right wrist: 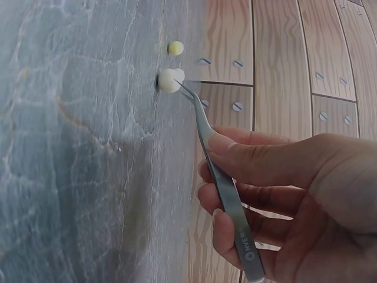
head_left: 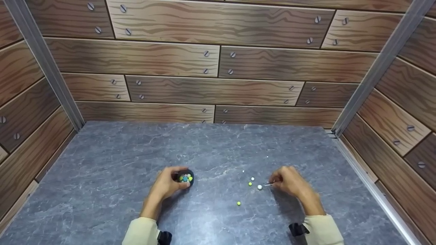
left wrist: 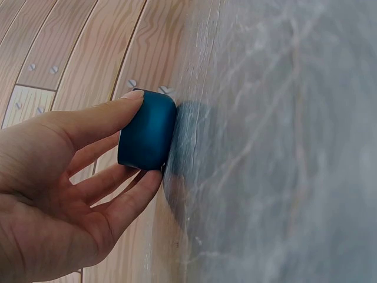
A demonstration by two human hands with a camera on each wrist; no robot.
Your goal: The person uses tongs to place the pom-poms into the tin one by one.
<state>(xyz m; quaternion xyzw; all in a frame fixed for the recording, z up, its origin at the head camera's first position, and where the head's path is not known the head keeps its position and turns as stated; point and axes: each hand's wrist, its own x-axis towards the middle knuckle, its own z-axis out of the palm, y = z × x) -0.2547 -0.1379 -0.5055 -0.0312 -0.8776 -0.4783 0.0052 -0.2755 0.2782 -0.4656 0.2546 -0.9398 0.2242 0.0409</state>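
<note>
My left hand [head_left: 164,185] holds a small round dark-blue cup [left wrist: 148,131] by its sides, thumb and fingers on opposite walls. Several small beads [head_left: 185,178] in yellow-green, white and blue lie inside it. In my right hand [head_left: 292,182] is a pair of bent-tip metal tweezers [right wrist: 227,191], gripped between thumb and fingers. Its points are at a larger white bead [right wrist: 168,82]; whether they pinch it I cannot tell. Close by lie a smaller white bead [head_left: 252,178] and a yellow-green bead [head_left: 250,184].
Another yellow-green bead [head_left: 238,203] lies nearer to me on the grey marbled tabletop [head_left: 211,149]. Tiny white specks [head_left: 243,171] show farther back. Wood-patterned panels [head_left: 170,61] and metal corner posts [head_left: 371,75] stand around the table's back and sides.
</note>
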